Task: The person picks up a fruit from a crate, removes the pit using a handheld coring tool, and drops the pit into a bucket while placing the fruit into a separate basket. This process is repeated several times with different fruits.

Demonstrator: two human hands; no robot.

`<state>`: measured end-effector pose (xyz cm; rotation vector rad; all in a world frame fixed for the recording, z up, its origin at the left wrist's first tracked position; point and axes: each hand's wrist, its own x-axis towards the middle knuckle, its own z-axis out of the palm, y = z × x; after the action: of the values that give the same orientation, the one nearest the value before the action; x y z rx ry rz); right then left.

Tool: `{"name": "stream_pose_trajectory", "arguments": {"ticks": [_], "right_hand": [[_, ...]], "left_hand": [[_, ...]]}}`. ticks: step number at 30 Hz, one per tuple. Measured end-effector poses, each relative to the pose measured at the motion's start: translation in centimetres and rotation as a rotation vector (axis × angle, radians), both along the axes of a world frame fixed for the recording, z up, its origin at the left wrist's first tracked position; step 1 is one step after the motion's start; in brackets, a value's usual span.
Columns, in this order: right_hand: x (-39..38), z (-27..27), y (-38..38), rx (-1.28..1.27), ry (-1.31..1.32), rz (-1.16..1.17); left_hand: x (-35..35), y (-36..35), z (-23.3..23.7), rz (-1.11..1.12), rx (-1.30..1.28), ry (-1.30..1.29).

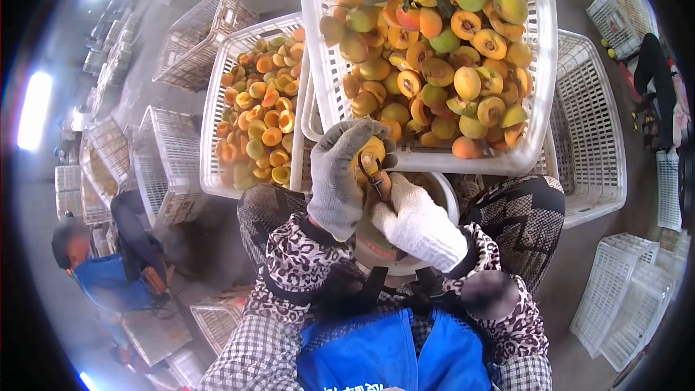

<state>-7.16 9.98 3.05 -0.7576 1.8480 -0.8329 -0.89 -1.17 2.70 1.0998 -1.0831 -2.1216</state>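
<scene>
My left hand [340,174], in a grey glove, is closed around a yellow peach half [371,153] above my lap. A pitting tool [378,182] with a wooden handle and a curved metal loop is gripped in my right hand [423,224], which wears a white glove. The metal loop is right at the cut face of the peach half. Below both hands, a white bucket [455,210] stands between my knees, its inside partly hidden. Just ahead, a white crate [543,101] is heaped with cut and whole peaches [438,72], with some leaves on top.
To the left, another white crate [211,134] holds pitted peach halves [264,112]. A white crate [597,123] stands at the right, and stacked crates [622,293] lie lower right. More crates [170,166] line the left floor, where a person in blue [116,282] sits.
</scene>
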Motion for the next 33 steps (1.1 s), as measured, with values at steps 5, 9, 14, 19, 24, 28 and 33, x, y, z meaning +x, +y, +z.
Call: {"name": "stream_pose_trajectory", "arguments": {"ticks": [5, 9, 14, 19, 24, 28, 33], "right_hand": [[-1.1, -0.3, 1.1, -0.089, -0.558, -0.027], [-0.4, -1.5, 1.0, -0.060, -0.075, -0.031], [-0.1, -0.9, 1.3, -0.048, -0.252, -0.025], [-1.4, -1.8, 2.4, -0.141, -0.881, -0.015], [-0.5, -0.8, 2.2, -0.103, -0.458, -0.081], [-1.6, -1.9, 3.0, -0.082, -1.237, -0.138], [-2.2, -2.6, 3.3, -0.116, -1.433, -0.051]], "left_hand": [[0.0, 0.4, -0.5, -0.079, 0.001, 0.105], [-0.4, 0.6, -0.8, -0.024, 0.013, 0.059], [-0.7, 0.9, -0.6, -0.070, -0.076, -0.036], [-0.6, 0.8, 0.3, -0.197, -0.116, -0.152], [-1.1, 1.3, -0.4, -0.211, -0.232, -0.230], [-1.2, 1.6, -1.8, -0.223, -0.361, -0.158], [-0.1, 0.8, -0.4, -0.458, -0.121, 0.078]]}}
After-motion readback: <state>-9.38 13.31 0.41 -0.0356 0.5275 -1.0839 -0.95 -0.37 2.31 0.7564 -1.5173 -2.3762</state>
